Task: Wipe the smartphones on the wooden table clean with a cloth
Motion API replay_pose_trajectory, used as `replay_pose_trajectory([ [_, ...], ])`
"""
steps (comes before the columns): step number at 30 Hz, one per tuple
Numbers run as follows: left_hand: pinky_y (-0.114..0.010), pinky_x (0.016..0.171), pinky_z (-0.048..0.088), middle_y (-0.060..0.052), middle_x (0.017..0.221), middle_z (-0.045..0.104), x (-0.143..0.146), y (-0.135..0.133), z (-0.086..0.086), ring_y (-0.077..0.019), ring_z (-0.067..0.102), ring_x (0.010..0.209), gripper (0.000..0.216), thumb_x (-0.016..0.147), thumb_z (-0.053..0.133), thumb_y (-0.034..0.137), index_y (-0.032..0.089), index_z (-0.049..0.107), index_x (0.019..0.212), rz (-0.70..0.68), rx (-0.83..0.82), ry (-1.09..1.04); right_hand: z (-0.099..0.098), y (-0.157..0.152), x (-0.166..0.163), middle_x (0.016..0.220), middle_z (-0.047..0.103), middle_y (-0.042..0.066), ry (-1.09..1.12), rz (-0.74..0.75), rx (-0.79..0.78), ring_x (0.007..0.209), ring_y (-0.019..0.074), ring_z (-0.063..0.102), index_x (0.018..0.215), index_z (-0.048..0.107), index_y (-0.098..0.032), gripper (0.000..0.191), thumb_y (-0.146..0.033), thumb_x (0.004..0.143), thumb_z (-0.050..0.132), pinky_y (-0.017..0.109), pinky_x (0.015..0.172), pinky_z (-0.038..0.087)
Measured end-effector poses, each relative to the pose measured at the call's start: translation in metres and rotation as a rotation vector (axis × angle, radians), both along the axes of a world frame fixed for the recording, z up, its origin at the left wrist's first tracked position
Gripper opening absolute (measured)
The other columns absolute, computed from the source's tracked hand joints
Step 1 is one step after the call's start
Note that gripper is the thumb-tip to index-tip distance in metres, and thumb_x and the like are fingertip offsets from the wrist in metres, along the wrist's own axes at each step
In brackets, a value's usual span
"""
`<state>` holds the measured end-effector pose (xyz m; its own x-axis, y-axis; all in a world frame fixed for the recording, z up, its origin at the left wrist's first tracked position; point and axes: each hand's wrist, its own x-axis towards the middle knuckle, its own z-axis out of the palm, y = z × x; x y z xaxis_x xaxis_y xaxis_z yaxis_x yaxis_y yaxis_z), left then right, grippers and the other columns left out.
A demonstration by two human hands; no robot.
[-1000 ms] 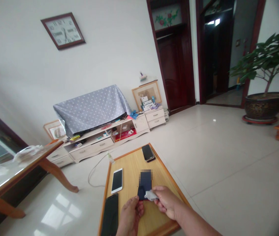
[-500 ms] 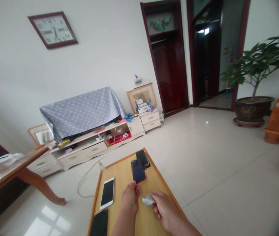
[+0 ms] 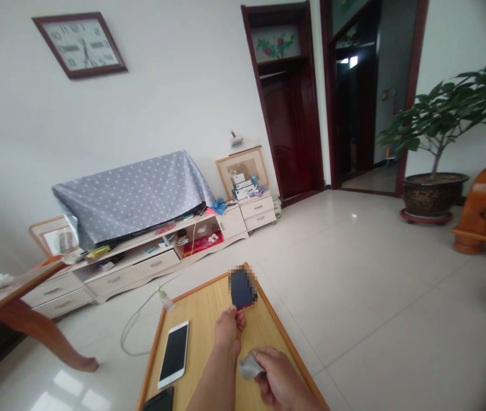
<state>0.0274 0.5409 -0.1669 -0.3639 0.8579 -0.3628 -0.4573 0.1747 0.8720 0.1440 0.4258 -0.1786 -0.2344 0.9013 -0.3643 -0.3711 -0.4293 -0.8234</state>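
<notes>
My left hand (image 3: 228, 328) pinches the lower edge of a flat, dark blue rectangular thing (image 3: 241, 290) with a thin red rim. Its upper part is pixelated, so I cannot tell its exact kind. It is held over the far end of the wooden table (image 3: 208, 291). My right hand (image 3: 274, 368), nearer to me, is closed on a crumpled greyish-white cloth (image 3: 249, 366), apart from the blue thing. On the tabletop left of my hands lies a white phone (image 3: 174, 354) with a dark screen. A black phone (image 3: 160, 401) shows partly at the bottom edge.
A small clear bottle (image 3: 165, 299) stands at the table's far left corner, with a cable (image 3: 129, 331) on the floor beyond. A low white cabinet (image 3: 140, 273) lines the wall. Another table (image 3: 20, 291) is at left, a potted plant (image 3: 433, 191) at right.
My view has shifted slightly, so the table's left side sits lower and farther left. The blue thing now hides the dark phone seen behind it before. Both hands keep their holds.
</notes>
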Motion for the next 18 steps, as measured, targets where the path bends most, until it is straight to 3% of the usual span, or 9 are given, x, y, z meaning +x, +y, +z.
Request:
replay_pose_trajectory([
  [9,-0.019,0.057,0.052,0.0,0.07,0.063,0.002,0.017,-0.005,-0.0067,0.062,0.056,0.009,0.086,0.066,0.017,0.015,0.058,0.087,-0.021,-0.028,0.034,0.015,0.004,0.0,0.054,0.053,-0.004,-0.003,0.039,-0.059,0.04,0.0063,0.038,0.074,0.058,-0.02,0.02,-0.039,0.08,0.058,0.019,0.04,0.018],
  [18,-0.017,0.051,0.048,0.002,0.064,0.062,-0.002,0.023,-0.01,-0.0065,0.059,0.05,0.019,0.08,0.074,0.021,0.017,0.055,0.083,-0.031,0.031,0.104,0.012,0.006,-0.003,0.053,0.052,-0.004,0.022,0.036,-0.063,0.039,0.0058,0.037,0.072,0.057,-0.02,0.022,-0.04,0.078,0.061,0.018,0.039,0.017],
])
